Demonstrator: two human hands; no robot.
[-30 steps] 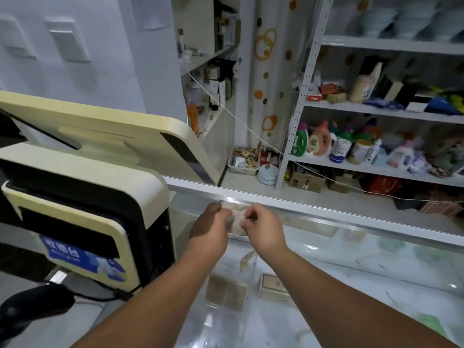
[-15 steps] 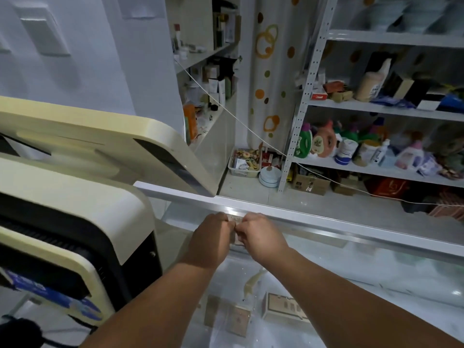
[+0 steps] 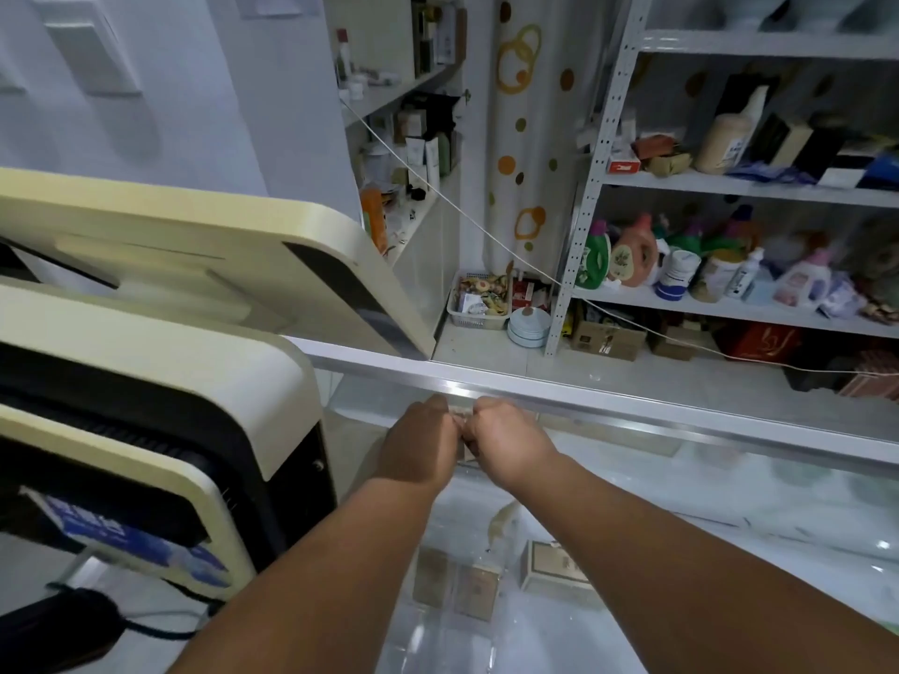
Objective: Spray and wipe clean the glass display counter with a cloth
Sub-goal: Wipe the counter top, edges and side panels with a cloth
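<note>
Since a second ago the hands have been drawn together, and the cloth (image 3: 460, 417), then spread between them, is now bunched and nearly hidden; only a pale sliver is seen between the knuckles. The left hand (image 3: 418, 445) and right hand (image 3: 506, 442) are both curled tight on the cloth, knuckles touching, fingertips not seen. The cloth is held just short of the metal rim (image 3: 632, 407) at the far edge of the glass table (image 3: 729, 503), low over the glass; contact with the glass cannot be told. Small boxes (image 3: 549, 566) are seen through the glass beneath the forearms. A cream and black terminal (image 3: 146, 430) is noted on the left end of the table, its tilted screen (image 3: 219, 245) behind it. Beyond the rim, a metal shelf (image 3: 729, 187) with bottles and cartons, a dotted curtain (image 3: 525, 138) and a white basket (image 3: 479, 321) on the floor are noted.
</note>
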